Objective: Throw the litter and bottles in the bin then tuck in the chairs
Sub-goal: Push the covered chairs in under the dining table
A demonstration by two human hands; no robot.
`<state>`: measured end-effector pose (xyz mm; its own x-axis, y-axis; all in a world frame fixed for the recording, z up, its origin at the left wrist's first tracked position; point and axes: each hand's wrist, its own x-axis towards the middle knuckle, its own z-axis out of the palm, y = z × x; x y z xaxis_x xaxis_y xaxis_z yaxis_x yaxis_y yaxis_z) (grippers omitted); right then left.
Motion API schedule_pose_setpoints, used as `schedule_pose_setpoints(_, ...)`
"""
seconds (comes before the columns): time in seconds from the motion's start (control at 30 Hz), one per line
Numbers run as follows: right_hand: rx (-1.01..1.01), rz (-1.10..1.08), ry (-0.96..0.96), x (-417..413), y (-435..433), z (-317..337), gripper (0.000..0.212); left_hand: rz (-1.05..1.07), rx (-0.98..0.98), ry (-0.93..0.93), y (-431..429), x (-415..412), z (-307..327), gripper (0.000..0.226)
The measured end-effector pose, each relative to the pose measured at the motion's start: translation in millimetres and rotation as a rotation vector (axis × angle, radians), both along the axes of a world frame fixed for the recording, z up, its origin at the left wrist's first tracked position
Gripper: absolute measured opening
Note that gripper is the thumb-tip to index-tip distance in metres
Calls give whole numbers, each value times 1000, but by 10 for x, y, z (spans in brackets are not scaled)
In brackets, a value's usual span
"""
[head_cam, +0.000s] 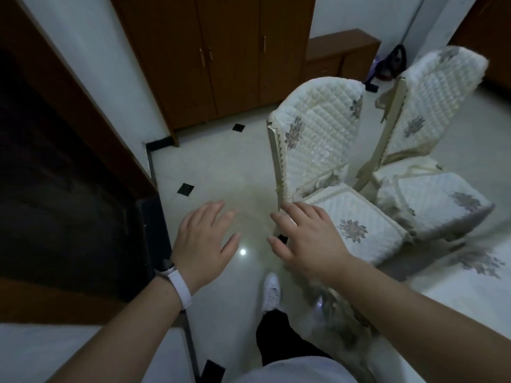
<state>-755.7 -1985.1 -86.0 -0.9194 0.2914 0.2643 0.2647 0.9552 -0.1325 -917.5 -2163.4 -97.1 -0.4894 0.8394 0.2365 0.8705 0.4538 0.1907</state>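
Observation:
Two chairs in white quilted covers with grey flower prints stand side by side at the right. The near chair (318, 139) has its back toward me; the far chair (431, 111) stands behind it. My right hand (307, 239) hovers with spread fingers over the near chair's seat corner, beside the bottom of its back frame. My left hand (206, 241), with a white band on its wrist, is held out flat over the floor, holding nothing. No bin, litter or bottles are in view.
A table edge with a white flowered cloth (475, 266) lies at the right. A dark doorway (55, 175) opens at the left. Brown wardrobes (221, 51) line the far wall. Glossy tiled floor (221, 167) lies ahead; my white shoe (272, 291) is below.

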Motion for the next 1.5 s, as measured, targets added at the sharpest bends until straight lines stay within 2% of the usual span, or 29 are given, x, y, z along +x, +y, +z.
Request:
schedule_pose_setpoints(0.17, -40, 37, -31, -941, 544, -134, 51, 64, -80, -3, 401, -796, 27, 49)
schedule_pose_setpoints(0.4, -36, 109, -26, -2160, 1293, 93, 51, 97, -86, 65, 1018, -1835, 288, 51)
schedule_pose_setpoints(0.67, 0, 119, -54, -3149, 1640, 76, 51, 93, -58, 54, 1319, -2892, 179, 50)
schedule_pose_setpoints(0.93, 52, -8, -124, -4395, 1896, -14, 53, -15, -32, -59, 1739, -4438, -221, 52)
schedule_pose_setpoints(1.17, 112, -159, -75, -5384, 1995, 99, 48, -156, 10, -57, 2178, -5831, -157, 52)
schedule_pose_setpoints(1.5, 81, -349, -108, -5888, 2583, -126, 47, -336, -52, -63, 3031, -6652, -192, 52)
